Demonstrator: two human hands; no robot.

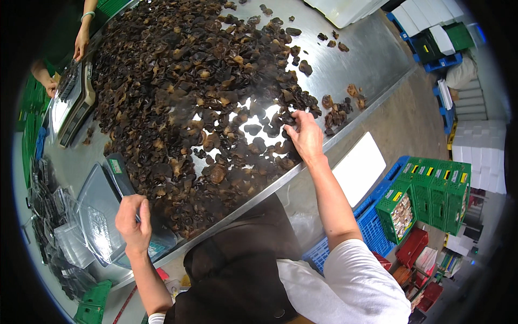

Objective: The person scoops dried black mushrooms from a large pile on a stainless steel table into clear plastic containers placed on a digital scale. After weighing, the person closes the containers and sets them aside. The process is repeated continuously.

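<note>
Dark brown wood ear mushrooms [174, 77] lie in a broad heap over a stainless steel table [380, 52]. At the heap's right edge, my right hand [306, 137] reaches in with thumb and forefinger a little apart. Its fingertips touch dark pieces, but whether one is pinched is hidden. My left hand [132, 222] is curled around the rim of a grey see-through plastic tub [117, 172] by the table's near edge. Behind this tub rests a clear plastic tray or lid [95, 218].
A co-worker's hands [82, 42] are at a weighing scale [75, 105] across the table. Clear plastic packs [44, 214] are piled at left. A white bin [344, 10] stands on the far side. Green crates [433, 194], a blue pallet [374, 222] and a white board [358, 170] are at right.
</note>
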